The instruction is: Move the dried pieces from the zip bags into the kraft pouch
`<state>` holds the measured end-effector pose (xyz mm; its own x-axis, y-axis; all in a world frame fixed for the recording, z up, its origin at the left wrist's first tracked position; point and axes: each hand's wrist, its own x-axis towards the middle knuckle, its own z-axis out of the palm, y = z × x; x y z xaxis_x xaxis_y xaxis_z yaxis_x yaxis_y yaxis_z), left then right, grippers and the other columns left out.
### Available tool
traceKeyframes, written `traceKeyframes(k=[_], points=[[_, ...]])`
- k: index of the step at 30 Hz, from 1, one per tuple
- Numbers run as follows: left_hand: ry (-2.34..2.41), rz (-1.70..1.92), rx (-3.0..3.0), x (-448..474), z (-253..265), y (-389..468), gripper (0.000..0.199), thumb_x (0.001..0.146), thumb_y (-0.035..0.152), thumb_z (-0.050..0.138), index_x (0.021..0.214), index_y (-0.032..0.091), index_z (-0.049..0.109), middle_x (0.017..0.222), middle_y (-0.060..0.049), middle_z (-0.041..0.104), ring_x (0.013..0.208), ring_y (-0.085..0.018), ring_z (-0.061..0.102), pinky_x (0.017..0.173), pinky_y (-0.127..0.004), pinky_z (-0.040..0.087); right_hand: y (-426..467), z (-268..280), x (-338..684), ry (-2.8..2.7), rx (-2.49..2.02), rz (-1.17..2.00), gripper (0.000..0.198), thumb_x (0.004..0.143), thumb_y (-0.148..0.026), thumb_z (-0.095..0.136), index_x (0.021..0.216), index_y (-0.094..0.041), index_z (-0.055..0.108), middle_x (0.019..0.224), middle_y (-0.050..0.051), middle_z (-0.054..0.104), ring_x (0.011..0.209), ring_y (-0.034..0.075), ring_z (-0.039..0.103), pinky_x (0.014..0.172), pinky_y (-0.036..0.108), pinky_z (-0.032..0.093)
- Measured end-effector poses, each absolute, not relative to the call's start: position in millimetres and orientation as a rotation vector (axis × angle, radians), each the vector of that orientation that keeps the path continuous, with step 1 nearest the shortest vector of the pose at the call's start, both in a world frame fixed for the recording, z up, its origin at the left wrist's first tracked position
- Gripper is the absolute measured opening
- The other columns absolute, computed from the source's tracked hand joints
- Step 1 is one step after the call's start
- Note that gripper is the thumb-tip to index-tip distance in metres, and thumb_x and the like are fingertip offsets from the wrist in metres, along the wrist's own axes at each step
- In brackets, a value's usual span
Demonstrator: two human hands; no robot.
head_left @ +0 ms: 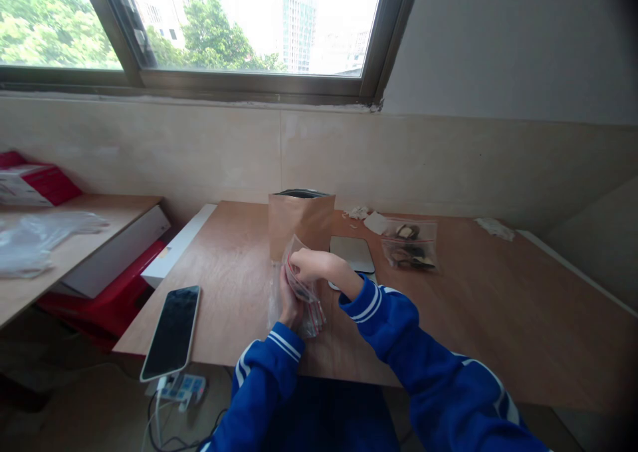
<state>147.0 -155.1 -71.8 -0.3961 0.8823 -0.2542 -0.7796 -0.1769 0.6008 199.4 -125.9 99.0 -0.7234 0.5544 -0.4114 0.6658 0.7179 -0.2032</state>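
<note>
My left hand (290,300) is closed around a clear zip bag (298,247) with a red seal line, holding it up over the table. At the mouth of that bag is my right hand (312,266), its fingers curled and partly inside; whether they pinch anything is hidden. More clear zip bags (313,320) lie flat beneath my hands. Just behind stands a brown kraft pouch (302,219), upright with its top open. To the right of my right hand sits a flat silver-grey device (351,252), partly covered by my wrist.
Two filled zip bags (411,246) with dark and pale pieces lie at the right. Crumpled white paper (357,213) is near the wall. A phone (172,329) with a cable overhangs the left table edge. A power strip (184,389) is below.
</note>
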Motion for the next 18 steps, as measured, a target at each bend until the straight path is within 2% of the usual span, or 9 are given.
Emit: traceKeyframes(k=[6, 10, 14, 16, 18], points=[[0.749, 1.76, 0.237, 146.7, -72.5, -157.2, 0.05, 0.084, 0.059, 0.056, 0.101, 0.015, 0.07, 0.092, -0.014, 0.074, 0.096, -0.029, 0.068, 0.081, -0.038, 0.053, -118.1, 70.4, 199.9, 2.487, 0.833, -0.507, 0.03, 0.077, -0.031, 0.071, 0.097, -0.009, 0.075, 0.093, 0.011, 0.074, 0.076, 0.021, 0.067, 0.058, 0.023, 0.043], [0.771, 1.705, 0.265, 145.6, -73.3, -156.7, 0.058, 0.081, 0.067, 0.054, 0.102, 0.016, 0.071, 0.094, -0.015, 0.074, 0.098, -0.032, 0.067, 0.082, -0.041, 0.053, -120.4, 73.4, 203.9, 2.452, 0.823, -0.531, 0.032, 0.078, -0.038, 0.071, 0.093, -0.01, 0.076, 0.085, 0.009, 0.074, 0.073, 0.02, 0.065, 0.058, 0.023, 0.044], [0.767, 1.745, 0.303, 145.0, -74.9, -154.8, 0.06, 0.079, 0.066, 0.057, 0.105, 0.014, 0.07, 0.095, -0.015, 0.074, 0.102, -0.032, 0.066, 0.084, -0.039, 0.053, -121.4, 77.9, 206.9, 2.432, 0.782, -0.525, 0.039, 0.078, -0.044, 0.071, 0.097, -0.01, 0.075, 0.092, 0.01, 0.073, 0.077, 0.02, 0.066, 0.06, 0.022, 0.045], [0.762, 1.749, 0.307, 145.1, -75.9, -154.7, 0.059, 0.08, 0.064, 0.058, 0.107, 0.013, 0.07, 0.095, -0.015, 0.074, 0.101, -0.031, 0.066, 0.085, -0.038, 0.052, -121.3, 77.0, 207.5, 2.413, 0.784, -0.507, 0.041, 0.076, -0.045, 0.071, 0.099, -0.01, 0.074, 0.095, 0.011, 0.073, 0.08, 0.021, 0.066, 0.062, 0.024, 0.046], [0.748, 1.733, 0.292, 145.3, -77.2, -155.2, 0.057, 0.082, 0.062, 0.057, 0.109, 0.013, 0.069, 0.094, -0.014, 0.074, 0.099, -0.029, 0.067, 0.085, -0.037, 0.052, -121.0, 74.2, 208.0, 2.397, 0.813, -0.516, 0.037, 0.074, -0.038, 0.071, 0.097, -0.01, 0.075, 0.094, 0.011, 0.073, 0.08, 0.023, 0.066, 0.063, 0.025, 0.048]])
